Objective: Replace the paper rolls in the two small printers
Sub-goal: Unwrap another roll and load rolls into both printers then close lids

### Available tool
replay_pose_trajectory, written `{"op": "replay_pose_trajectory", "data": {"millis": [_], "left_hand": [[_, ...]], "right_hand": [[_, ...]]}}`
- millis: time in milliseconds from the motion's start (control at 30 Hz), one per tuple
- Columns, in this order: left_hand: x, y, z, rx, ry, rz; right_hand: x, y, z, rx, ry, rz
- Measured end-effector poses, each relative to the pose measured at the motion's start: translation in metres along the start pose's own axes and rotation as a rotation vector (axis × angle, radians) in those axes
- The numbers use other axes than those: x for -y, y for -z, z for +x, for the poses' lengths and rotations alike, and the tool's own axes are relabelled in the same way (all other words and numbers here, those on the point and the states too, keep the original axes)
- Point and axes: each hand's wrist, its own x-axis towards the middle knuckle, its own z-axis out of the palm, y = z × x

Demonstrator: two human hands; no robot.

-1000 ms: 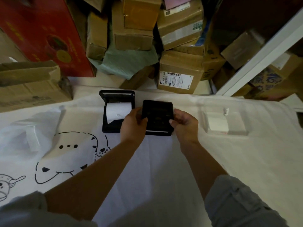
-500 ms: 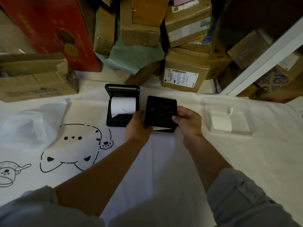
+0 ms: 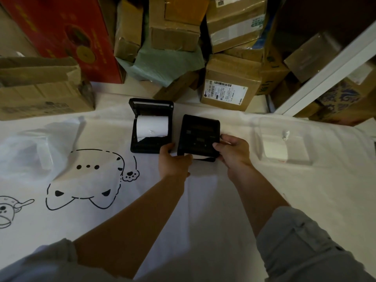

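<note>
Two small black printers sit side by side on a white cloth. The left printer has its lid open, and a white paper roll lies in its bay with a torn end. The right printer is held by both hands, its lid lifted slightly at the near edge with white paper showing in the gap. My left hand grips its near left corner. My right hand grips its right side.
A clear plastic pack with white paper rolls lies to the right. A clear plastic bag lies at the left. Stacked cardboard boxes and a red box line the far edge. A white frame bar slants at the right.
The near edge of the right printer's lid has come up a little, showing white paper underneath. Both hands stay on it. The view shifted slightly.
</note>
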Motion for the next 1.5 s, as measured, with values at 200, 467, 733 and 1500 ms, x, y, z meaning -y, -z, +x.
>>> {"op": "replay_pose_trajectory", "data": {"millis": [200, 467, 733, 1500], "left_hand": [[0.001, -0.005, -0.002, -0.051, 0.048, -0.071], [0.001, -0.008, -0.001, -0.040, 0.066, -0.094], [0.002, -0.003, 0.004, -0.061, 0.041, -0.038], [-0.010, 0.010, 0.005, -0.077, -0.492, 0.778]], "right_hand": [[0.005, 0.001, 0.000, 0.050, -0.010, -0.081], [0.009, 0.006, -0.001, 0.113, -0.030, -0.233], [-0.001, 0.004, -0.003, 0.027, 0.127, -0.353], [-0.012, 0.000, -0.001, -0.016, 0.147, -0.292]]}}
